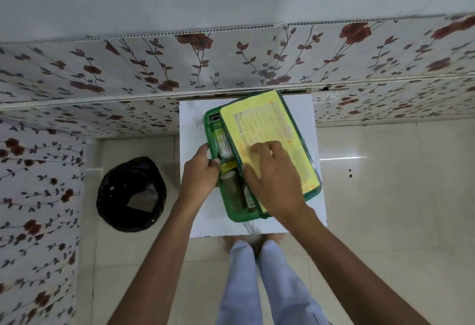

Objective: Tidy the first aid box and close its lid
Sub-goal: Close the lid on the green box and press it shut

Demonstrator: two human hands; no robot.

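A green first aid box (232, 215) sits on a small white table (195, 129). Its lid (285, 119), green-rimmed with a yellow printed sheet inside, leans over the box and covers most of it. My right hand (275, 175) grips the lid's left edge, thumb under the rim and fingers on the yellow sheet. My left hand (203, 173) holds the box's left wall. In the uncovered strip I see a pack of cotton swabs (223, 144), a brown roll (232, 191) and a small bottle (248, 197).
A bin lined with a black bag (131, 193) stands on the floor to the left of the table. Flowered wall panels (154, 67) run behind the table and along the left. My legs (259, 281) stand at the table's front edge on pale floor tiles.
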